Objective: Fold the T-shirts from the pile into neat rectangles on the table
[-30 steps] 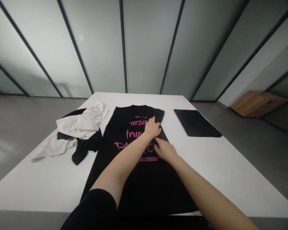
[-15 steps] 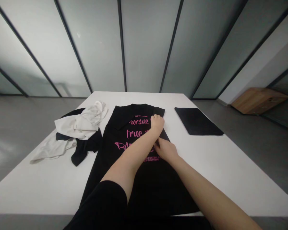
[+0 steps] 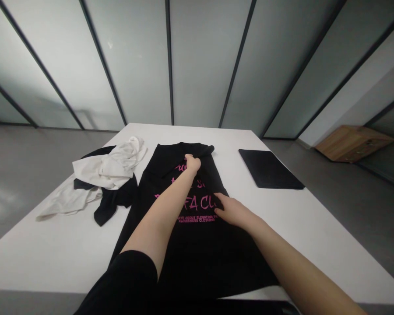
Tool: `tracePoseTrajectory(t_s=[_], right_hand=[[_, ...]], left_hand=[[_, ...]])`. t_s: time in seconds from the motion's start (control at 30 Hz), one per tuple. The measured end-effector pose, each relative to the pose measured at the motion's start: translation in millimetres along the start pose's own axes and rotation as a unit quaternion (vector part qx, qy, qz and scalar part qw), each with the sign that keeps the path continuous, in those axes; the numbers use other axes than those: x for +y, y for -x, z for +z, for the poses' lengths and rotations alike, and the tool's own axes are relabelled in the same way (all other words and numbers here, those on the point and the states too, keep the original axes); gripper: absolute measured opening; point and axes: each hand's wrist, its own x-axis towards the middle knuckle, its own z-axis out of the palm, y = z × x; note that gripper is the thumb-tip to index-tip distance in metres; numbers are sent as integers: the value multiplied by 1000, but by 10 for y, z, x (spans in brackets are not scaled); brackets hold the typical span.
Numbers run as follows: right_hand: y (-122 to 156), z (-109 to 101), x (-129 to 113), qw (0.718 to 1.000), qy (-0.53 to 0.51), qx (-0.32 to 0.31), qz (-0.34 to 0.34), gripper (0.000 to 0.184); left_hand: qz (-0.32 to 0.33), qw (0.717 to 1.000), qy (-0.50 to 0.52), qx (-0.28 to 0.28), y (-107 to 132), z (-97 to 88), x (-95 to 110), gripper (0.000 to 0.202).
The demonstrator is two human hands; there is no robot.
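Observation:
A black T-shirt [image 3: 197, 253] with pink lettering lies lengthwise on the table, its collar at the far end. My left hand [image 3: 193, 163] is closed on the shirt's right sleeve [image 3: 205, 151] and holds it folded inward over the upper chest. On the other side, the left sleeve [image 3: 160, 162] lies folded across the front. My right hand [image 3: 232, 209] rests at the shirt's right edge beside the lettering, thumb and fingers apart, with no cloth pinched between them. Part of the print is covered by my left arm.
The white table [image 3: 315, 245] carries a rumpled heap of white clothes [image 3: 118, 164] and dark clothes [image 3: 113, 203] on the left. A flat, folded black garment [image 3: 269, 168] lies on the right. Beyond the table stand frosted glass panels [image 3: 203, 61] and a wooden cabinet [image 3: 354, 142].
My left hand has drawn the right sleeve leftward over the chest. The right hand's fingers have parted near the shirt's edge, and more of the lower print shows.

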Motion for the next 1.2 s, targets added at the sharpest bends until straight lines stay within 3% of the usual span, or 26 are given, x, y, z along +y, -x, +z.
tracePoseTrajectory(t_s=[0.1,0.23,0.33,0.43,0.53,0.67,0.77,0.97,1.2], right_hand=[[128,-39,-108,998,-20,-65,-9,73],[230,-66,-255,983,-99,-151,15,85],[275,-65,-287,958,-183,-216,40,96],[287,-95,-247,938,-236,-252,22,100],[297,-166,-199,927,-243,-287,-8,84],[416,-217,-232,977,-45,-205,-41,59],[524,-187,-304,977,42,-200,-66,48],[405,-166,-336,960,-56,-231,-149,48],[284,-37,-307,926,-163,-323,-107,33]], left_hand=[[52,993,-89,-56,-53,-118,2,48],[154,953,-237,-107,-77,-149,38,50],[160,943,-275,-96,-86,-166,30,36],[153,950,-256,-92,-91,-208,-3,33],[149,957,-229,-96,-77,-258,-31,36],[152,954,-237,-103,-22,-308,-44,42],[179,944,-254,-112,8,-330,-54,43],[200,937,-240,-157,-39,-360,-69,23],[226,909,-283,-208,-89,-420,-27,34]])
